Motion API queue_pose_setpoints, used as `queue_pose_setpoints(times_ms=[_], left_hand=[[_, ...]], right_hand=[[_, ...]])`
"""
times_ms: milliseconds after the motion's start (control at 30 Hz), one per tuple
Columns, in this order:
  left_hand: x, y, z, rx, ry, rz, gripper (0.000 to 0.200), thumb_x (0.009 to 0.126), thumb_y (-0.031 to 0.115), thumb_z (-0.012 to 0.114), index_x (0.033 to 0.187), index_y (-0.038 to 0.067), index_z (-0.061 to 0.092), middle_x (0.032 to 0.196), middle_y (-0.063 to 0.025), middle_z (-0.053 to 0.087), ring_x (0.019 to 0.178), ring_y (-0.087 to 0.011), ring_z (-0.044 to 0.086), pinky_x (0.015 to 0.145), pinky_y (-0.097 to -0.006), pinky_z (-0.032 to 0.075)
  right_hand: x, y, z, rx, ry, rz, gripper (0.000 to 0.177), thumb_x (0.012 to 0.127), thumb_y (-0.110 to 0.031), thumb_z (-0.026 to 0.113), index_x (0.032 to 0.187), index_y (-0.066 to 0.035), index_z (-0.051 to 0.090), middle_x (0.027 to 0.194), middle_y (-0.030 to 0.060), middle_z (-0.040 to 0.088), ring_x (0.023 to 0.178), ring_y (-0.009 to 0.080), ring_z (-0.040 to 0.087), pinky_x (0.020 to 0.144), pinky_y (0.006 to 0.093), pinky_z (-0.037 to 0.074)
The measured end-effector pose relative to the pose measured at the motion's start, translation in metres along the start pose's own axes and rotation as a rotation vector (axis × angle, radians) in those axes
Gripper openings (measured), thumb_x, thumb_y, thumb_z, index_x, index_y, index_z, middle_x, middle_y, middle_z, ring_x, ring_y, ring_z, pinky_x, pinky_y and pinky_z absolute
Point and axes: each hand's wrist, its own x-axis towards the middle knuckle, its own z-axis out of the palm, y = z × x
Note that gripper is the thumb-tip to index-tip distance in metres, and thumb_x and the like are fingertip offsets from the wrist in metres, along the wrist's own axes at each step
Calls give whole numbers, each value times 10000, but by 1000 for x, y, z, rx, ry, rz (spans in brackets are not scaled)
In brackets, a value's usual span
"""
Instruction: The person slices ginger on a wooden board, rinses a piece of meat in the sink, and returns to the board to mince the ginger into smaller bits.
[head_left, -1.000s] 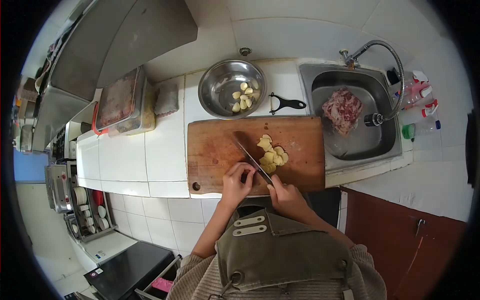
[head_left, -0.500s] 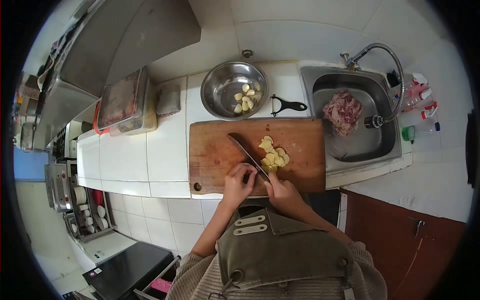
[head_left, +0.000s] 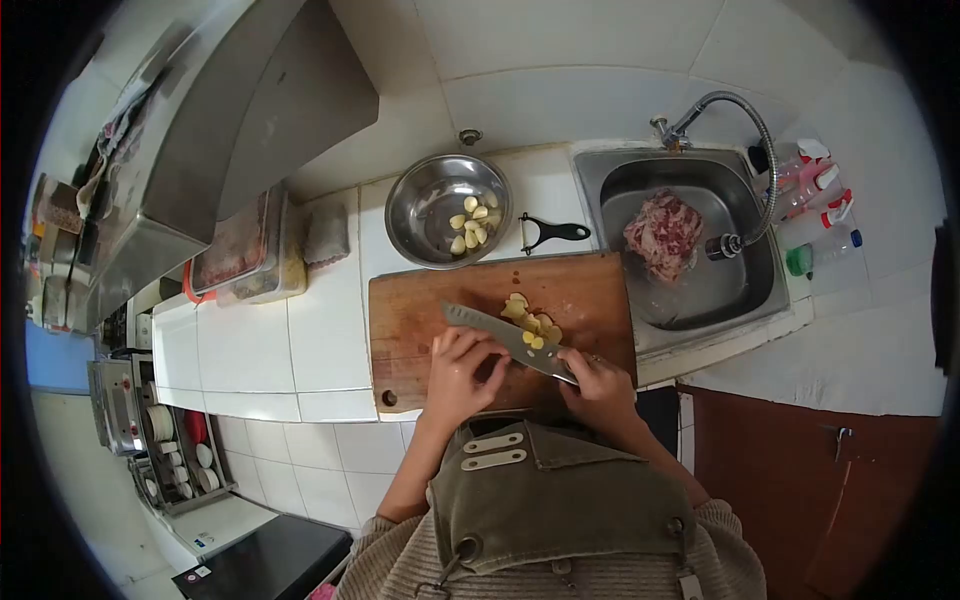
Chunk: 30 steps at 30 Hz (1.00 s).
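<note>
My right hand (head_left: pixel 598 387) grips the handle of a wide knife (head_left: pixel 505 338). The blade is turned flat side up over the wooden cutting board (head_left: pixel 410 310), with small yellow pieces lying on it. Beside the blade is my left hand (head_left: pixel 464 375), its fingers partly spread near the lower edge, holding nothing that I can see. Pale yellow slices (head_left: pixel 517 308) are piled on the board just behind the blade, partly hidden by it.
Behind the board stands a metal bowl (head_left: pixel 420 220) with several peeled cloves. A black peeler (head_left: pixel 560 232) lies beside it. On the right, the sink (head_left: pixel 735 290) holds raw meat (head_left: pixel 665 235). Covered containers (head_left: pixel 240 250) stand at the left.
The blade has tilted from edge-down to flat, with yellow pieces now on its face. My left hand has opened and moved slightly left. The whole view has shifted a little.
</note>
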Motion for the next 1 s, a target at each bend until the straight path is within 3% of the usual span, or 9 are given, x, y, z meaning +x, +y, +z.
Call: queue_pose_setpoints(times_ms=[33, 333, 500, 567, 633, 667, 767, 867, 1000], left_hand=[[3, 2, -3, 99, -164, 26, 142, 748, 124, 744, 885, 109, 710, 973, -31, 661, 986, -234, 574, 873, -403, 379], [18, -1, 24, 82, -222, 60, 179, 815, 146, 698, 991, 119, 715, 1048, -26, 661, 1041, -237, 566, 910, -402, 340], [35, -12, -3, -216, 334, -155, 157, 894, 57, 610, 1029, 41, 690, 1004, -123, 650, 948, -272, 628, 859, -385, 477], [17, -26, 6, -175, 383, -213, 172, 882, 66, 641, 1040, 11, 681, 993, -164, 652, 941, -287, 645, 842, -360, 514], [1, -40, 27, -285, 211, -330, 266, 849, 108, 695, 1094, 10, 664, 1037, -181, 657, 981, -323, 649, 882, -380, 507], [3, -34, 26, -128, 8, -226, 538, 790, 197, 783, 1252, 5, 585, 1204, -200, 610, 1126, -352, 599, 957, -403, 479], [15, -18, 45, 6, -156, -13, 813, 717, 296, 844, 1380, 9, 471, 1370, -207, 499, 1263, -358, 501, 1018, -423, 440], [22, -16, 55, 116, -241, 89, 932, 685, 328, 852, 1432, 1, 400, 1405, -192, 448, 1296, -355, 449, 1036, -429, 422], [12, -22, 64, -107, -334, 44, 815, 719, 285, 827, 1385, -2, 454, 1329, -178, 490, 1228, -374, 487, 1015, -438, 434]], right_hand=[[0, 1, 2, -6, 1, -23, 470, 711, -94, 711, 1151, -129, 551, 823, 78, 633, 754, 273, 659, 622, 403, 535], [-2, 1, -1, -32, -214, -17, 441, 729, -127, 729, 1131, -162, 552, 901, 100, 677, 841, 307, 681, 669, 399, 544], [-19, 24, -19, 63, -325, 86, 377, 796, -152, 699, 1135, -163, 533, 970, 120, 699, 892, 337, 685, 687, 416, 543], [-27, 35, -34, 151, -275, 183, 354, 809, -153, 690, 1127, -145, 536, 911, 126, 702, 848, 338, 689, 686, 421, 541], [-34, 48, -40, 192, -245, 244, 324, 820, -146, 685, 1111, -127, 545, 852, 130, 699, 807, 338, 692, 680, 418, 537], [-37, 51, -43, 236, -213, 319, 315, 822, -145, 686, 1104, -119, 549, 850, 134, 700, 804, 338, 694, 681, 410, 537], [-42, 49, -49, 279, -158, 416, 300, 831, -134, 689, 1094, -97, 548, 874, 144, 704, 816, 339, 698, 692, 399, 536], [-39, 56, -46, 273, -118, 391, 296, 837, -132, 690, 1090, -90, 542, 888, 147, 704, 824, 342, 700, 697, 408, 535], [-41, 58, -36, 342, -23, 322, 267, 851, -118, 687, 1066, -70, 536, 855, 147, 697, 781, 313, 704, 661, 369, 524]])
